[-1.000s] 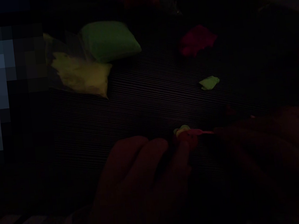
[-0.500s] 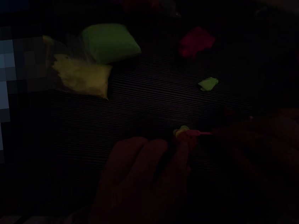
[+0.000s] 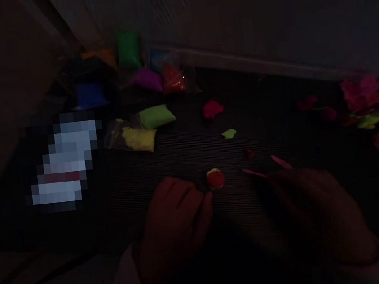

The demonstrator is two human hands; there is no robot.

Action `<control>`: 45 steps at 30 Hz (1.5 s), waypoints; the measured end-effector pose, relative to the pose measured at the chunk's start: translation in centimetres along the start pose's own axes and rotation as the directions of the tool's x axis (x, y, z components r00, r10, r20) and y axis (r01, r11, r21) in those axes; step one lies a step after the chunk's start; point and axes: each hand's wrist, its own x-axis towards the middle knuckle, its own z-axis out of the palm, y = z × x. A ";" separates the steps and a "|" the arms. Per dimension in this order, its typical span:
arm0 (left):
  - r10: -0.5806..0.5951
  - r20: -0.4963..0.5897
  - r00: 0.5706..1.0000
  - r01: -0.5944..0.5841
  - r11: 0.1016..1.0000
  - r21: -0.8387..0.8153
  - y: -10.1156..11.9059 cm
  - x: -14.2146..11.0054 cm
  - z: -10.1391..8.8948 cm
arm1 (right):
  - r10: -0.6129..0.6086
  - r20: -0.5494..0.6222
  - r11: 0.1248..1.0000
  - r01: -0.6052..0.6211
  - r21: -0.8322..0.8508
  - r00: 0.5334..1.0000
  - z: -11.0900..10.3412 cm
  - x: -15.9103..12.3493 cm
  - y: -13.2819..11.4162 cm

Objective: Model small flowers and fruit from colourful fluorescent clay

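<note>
A small red clay piece (image 3: pixel 216 179) with dark dots and a yellow-green edge lies on the dark ribbed table. Beside it rests my left hand (image 3: pixel 175 218), fingers curled and thumb tip close to the piece; I see nothing in its grasp. My right hand (image 3: pixel 322 211) is closed on a thin pink modelling tool (image 3: pixel 254 172), whose tip points left and stands apart from the clay. A second pink tool (image 3: pixel 281 162) shows just behind that hand's fingers; whether it is held I cannot tell. A dark red clay bit (image 3: pixel 250 153) lies nearby. The picture is very dark.
Farther back lie a magenta clay lump (image 3: pixel 212 109), a light green clay scrap (image 3: pixel 229 133), and bags of green clay (image 3: pixel 157 117) and yellow clay (image 3: pixel 139 139). More coloured bags, including blue clay (image 3: pixel 90 96), stand behind. Pink flowers (image 3: pixel 363 92) are at right; a blurred bright patch (image 3: pixel 68 161) is left.
The view has widened, showing more table. My left thumb has come off the red clay piece. The pink tool, which was against the piece, has drawn away to the right.
</note>
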 end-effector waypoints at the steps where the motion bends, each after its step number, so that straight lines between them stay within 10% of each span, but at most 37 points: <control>1: 0.005 -0.005 1.000 -0.005 1.000 0.003 0.0 -0.1 0.0 | 0.015 -0.003 1.000 -0.015 0.001 1.000 0.3 -0.4 0.0; 11: 0.031 -0.011 0.999 -0.030 0.999 0.045 -0.1 -0.2 0.3 | 0.156 -0.148 0.986 -0.144 0.088 0.977 2.1 -1.2 -1.8; 19: 0.006 -0.021 1.000 -0.005 0.998 0.059 -0.1 -0.3 0.3 | 0.177 -0.046 0.969 -0.166 0.183 0.983 2.1 -0.3 -4.0; 45: -0.007 -0.063 0.998 0.010 0.999 0.041 0.1 -0.2 0.2 | 0.312 -0.126 0.849 -0.216 0.483 0.942 1.3 -0.8 -3.7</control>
